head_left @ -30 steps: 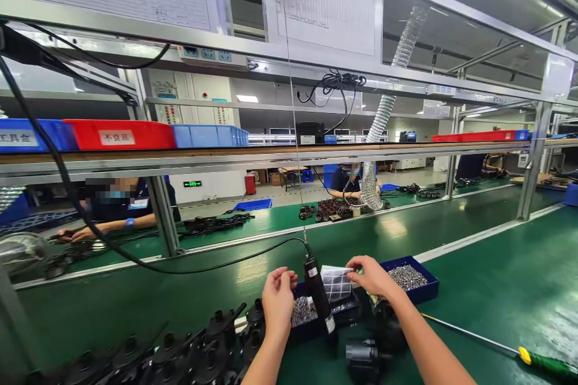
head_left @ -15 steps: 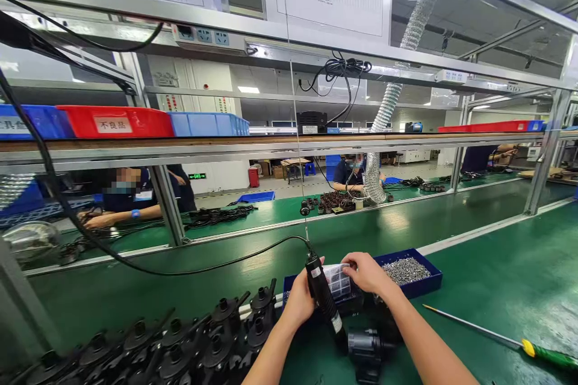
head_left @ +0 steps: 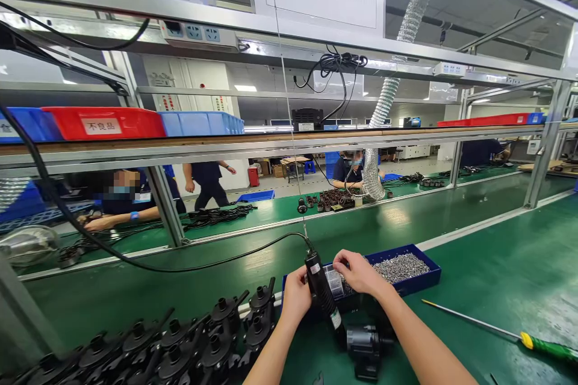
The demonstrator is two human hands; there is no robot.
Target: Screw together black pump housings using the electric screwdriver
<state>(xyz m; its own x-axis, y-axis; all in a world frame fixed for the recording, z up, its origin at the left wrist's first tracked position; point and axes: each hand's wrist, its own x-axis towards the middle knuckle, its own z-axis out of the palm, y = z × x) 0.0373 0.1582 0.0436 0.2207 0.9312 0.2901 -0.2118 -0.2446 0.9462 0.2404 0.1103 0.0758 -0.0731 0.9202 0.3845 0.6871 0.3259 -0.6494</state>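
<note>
My left hand [head_left: 295, 298] is closed on the edge of a label sheet [head_left: 335, 283], a small sheet with a grid of silvery squares; its fingertips are partly hidden behind an electric screwdriver [head_left: 321, 290]. At the sheet's upper edge, my right hand [head_left: 359, 271] pinches thumb and fingers together; what lies in the pinch is too small to make out. The black screwdriver hangs tilted from a wire in front of the sheet. Below my hands, a black motor-like unit [head_left: 363, 340] rests on the green bench.
A blue tray [head_left: 431, 280] of loose screws [head_left: 401, 267] lies behind my hands. Several black pump-like housings [head_left: 176, 355] stand at lower left. A screwdriver with a green and yellow handle [head_left: 537, 344] lies at right. Co-workers sit beyond the metal frame; another person [head_left: 205, 183] walks behind.
The label sheet and both hands have shifted slightly left and down, and less of the sheet shows. A walking person has come into view in the background.
</note>
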